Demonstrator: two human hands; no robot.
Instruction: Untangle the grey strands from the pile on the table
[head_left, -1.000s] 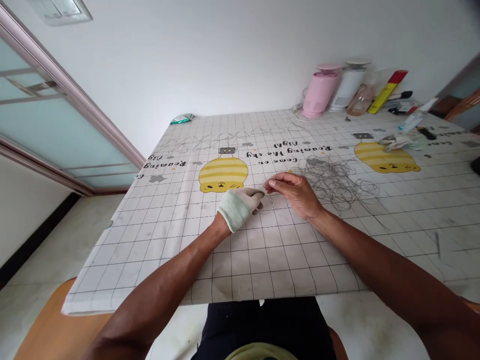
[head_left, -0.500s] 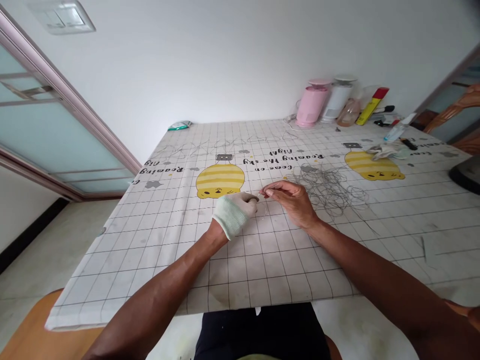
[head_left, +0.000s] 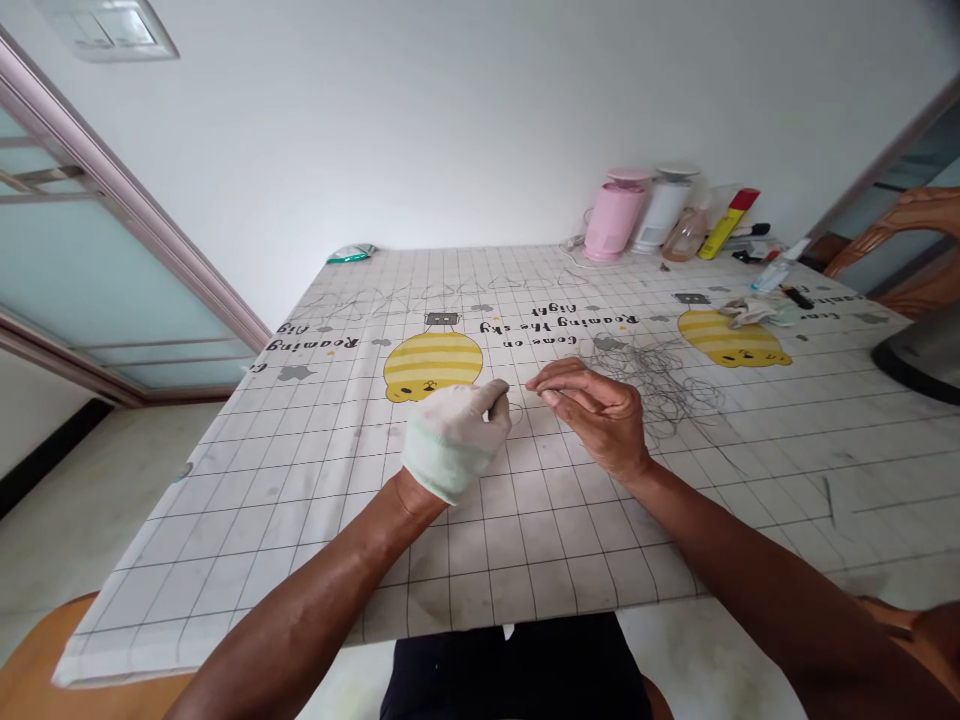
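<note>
My left hand (head_left: 457,435), in a white glove with a pale green cuff, is closed above the checked tablecloth (head_left: 525,540). Its fingertips pinch a thin wire (head_left: 516,412), part of which loops faintly beside them. Bare and just to the right, my right hand (head_left: 592,410) has thumb and forefinger pressed together; whatever lies between them is too small to make out. A small gap separates the two hands. Behind and right of my right hand spreads a loose tangle of thin grey wire (head_left: 667,385).
Bent wire pieces (head_left: 450,290) lie along the back. A pink cylinder (head_left: 615,218), a white cylinder (head_left: 664,212), a yellow can (head_left: 727,228) and a spray bottle (head_left: 776,270) stand back right. A dark-based object (head_left: 926,350) sits at the right edge.
My hands have moved slightly apart, the left one to the left and the right one to the right. The camera view has shifted a little.
</note>
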